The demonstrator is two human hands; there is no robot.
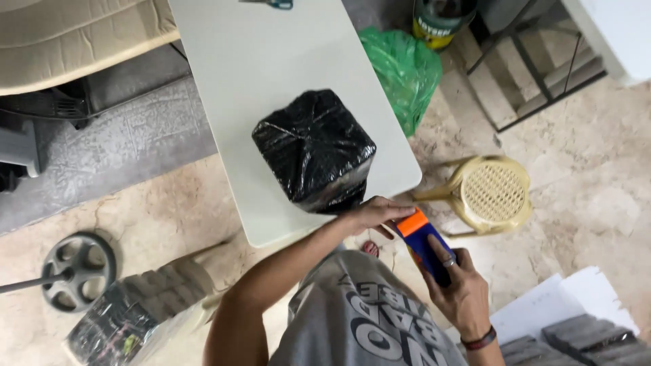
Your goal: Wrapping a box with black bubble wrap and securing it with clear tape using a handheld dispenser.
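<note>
The right hand (461, 288) grips a blue-and-orange tape dispenser (424, 242) just off the desk (271, 74) edge. The left hand (376, 213) pinches at the dispenser's orange end, touching the black wrapped parcel (313, 149) near that edge. Tape could twist or stick to fingers; a hard pull might drag the parcel off.

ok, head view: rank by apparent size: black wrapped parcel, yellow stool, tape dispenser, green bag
1. black wrapped parcel
2. green bag and yellow stool: look alike, and the floor is farther away, so unranked
3. tape dispenser, held in the right hand
</note>
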